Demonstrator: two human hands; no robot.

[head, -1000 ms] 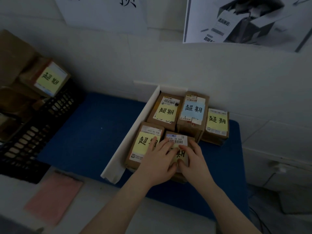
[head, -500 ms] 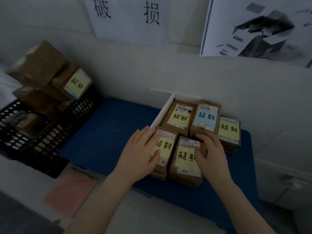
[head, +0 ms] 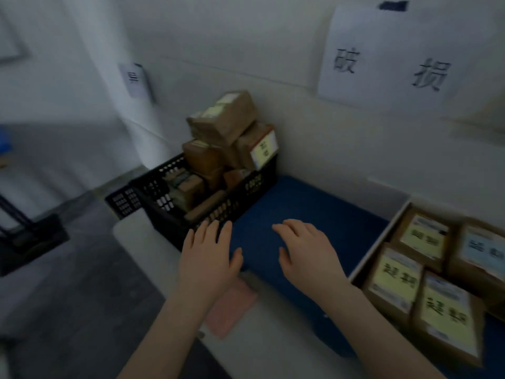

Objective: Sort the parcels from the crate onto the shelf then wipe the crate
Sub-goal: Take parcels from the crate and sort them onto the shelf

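Observation:
A black slatted crate (head: 218,212) stands at the left end of the blue shelf mat (head: 308,206), heaped with several brown cardboard parcels (head: 222,124). Sorted parcels with yellow and blue notes (head: 426,285) lie at the right behind a white divider (head: 379,239). My left hand (head: 207,258) hovers open just in front of the crate's near wall. My right hand (head: 308,255) is open above the bare mat, holding nothing. A pink cloth (head: 232,307) lies on the white ledge under my left wrist.
A paper sign with two characters (head: 388,64) hangs on the wall above the mat. A white pillar (head: 123,86) with a small paper label stands left of the crate. Grey floor and a dark stand base (head: 30,236) are at the far left.
Both hands have left the sorted parcels and moved left toward the crate. The view has swung left, so the crate now sits centre and the parcels sit at the right edge.

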